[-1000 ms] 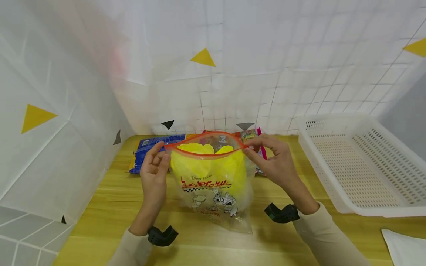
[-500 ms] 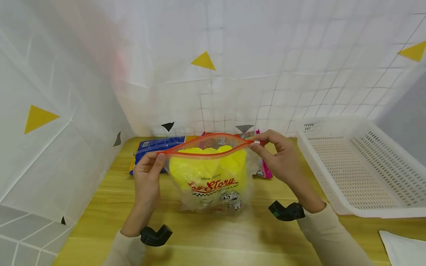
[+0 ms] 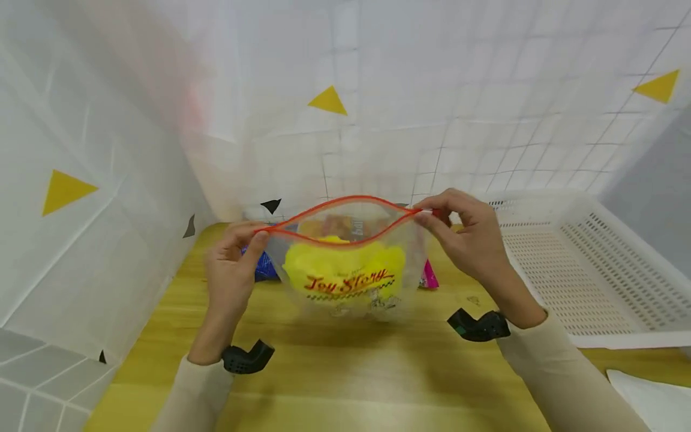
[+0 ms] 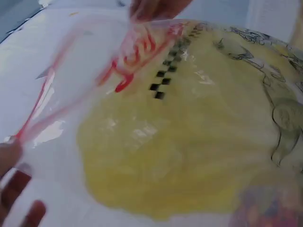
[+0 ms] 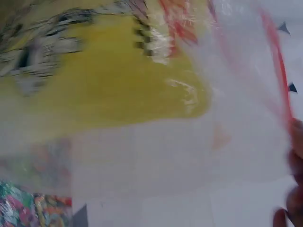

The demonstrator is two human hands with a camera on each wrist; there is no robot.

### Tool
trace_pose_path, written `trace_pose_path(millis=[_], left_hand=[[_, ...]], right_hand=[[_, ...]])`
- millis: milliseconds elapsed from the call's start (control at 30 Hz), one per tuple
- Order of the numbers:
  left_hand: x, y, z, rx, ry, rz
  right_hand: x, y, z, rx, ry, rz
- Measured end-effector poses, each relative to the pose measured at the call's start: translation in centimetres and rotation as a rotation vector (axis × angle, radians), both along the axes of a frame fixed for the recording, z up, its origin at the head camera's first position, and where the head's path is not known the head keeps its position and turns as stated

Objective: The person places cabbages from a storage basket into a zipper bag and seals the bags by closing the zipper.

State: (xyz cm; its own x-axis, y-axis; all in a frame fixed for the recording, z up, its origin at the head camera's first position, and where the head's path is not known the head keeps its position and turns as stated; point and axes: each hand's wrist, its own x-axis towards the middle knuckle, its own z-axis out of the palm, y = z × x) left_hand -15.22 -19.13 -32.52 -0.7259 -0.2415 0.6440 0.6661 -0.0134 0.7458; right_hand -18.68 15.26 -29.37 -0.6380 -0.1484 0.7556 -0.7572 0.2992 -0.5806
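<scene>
A clear zip bag (image 3: 351,306) printed "Toy Story" hangs between both hands, its red zip edge parted in the middle. Inside it sits a bright yellow item (image 3: 345,258) whose kind I cannot tell. My left hand (image 3: 232,264) pinches the left end of the zip between thumb and fingers. At the right end, my right hand (image 3: 464,234) pinches the other corner, where a whitish bit shows. The left wrist view shows the yellow mass (image 4: 156,156) through the film; in the right wrist view the red zip edge (image 5: 279,61) runs down to my fingers.
Behind the bag lie a blue packet (image 3: 263,267) and a pink packet (image 3: 429,276), both partly hidden. A white perforated basket (image 3: 626,342) stands at the right. A white sheet (image 3: 653,396) lies at the table's front right. White walls rise at the back and left.
Both hands have spread apart, pulling the zip edge wider. The bag has risen toward the back, and its lower part no longer reaches as near the front.
</scene>
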Motion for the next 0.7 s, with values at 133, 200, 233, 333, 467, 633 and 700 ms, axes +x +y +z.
trace_pose_path(millis=[133, 200, 233, 333, 467, 633, 700], left_hand=[[-0.6, 0.1, 0.3, -0.013, -0.006, 0.091], [-0.7, 0.3, 0.3, -0.037, -0.018, 0.101], [-0.7, 0.3, 0.2, -0.052, -0.027, 0.102], [-0.6, 0.4, -0.1, -0.068, -0.034, 0.12], [-0.9, 0.5, -0.4, -0.04, -0.045, 0.139], [-1.2, 0.3, -0.8, -0.032, -0.066, 0.171], [-1.2, 0.3, -0.9, -0.041, -0.091, 0.199]], right_hand=[[-0.2, 0.4, -0.3, -0.07, 0.003, -0.052], [-0.2, 0.4, -0.3, -0.079, -0.001, -0.051], [-0.3, 0.5, -0.2, -0.082, -0.002, -0.049], [-0.3, 0.6, -0.1, -0.105, -0.042, -0.032], [0.1, 0.9, -0.3, -0.087, -0.137, 0.011], [0.3, 1.3, -0.8, -0.085, -0.152, 0.075], [0.2, 1.2, -0.9, -0.093, -0.143, 0.085]])
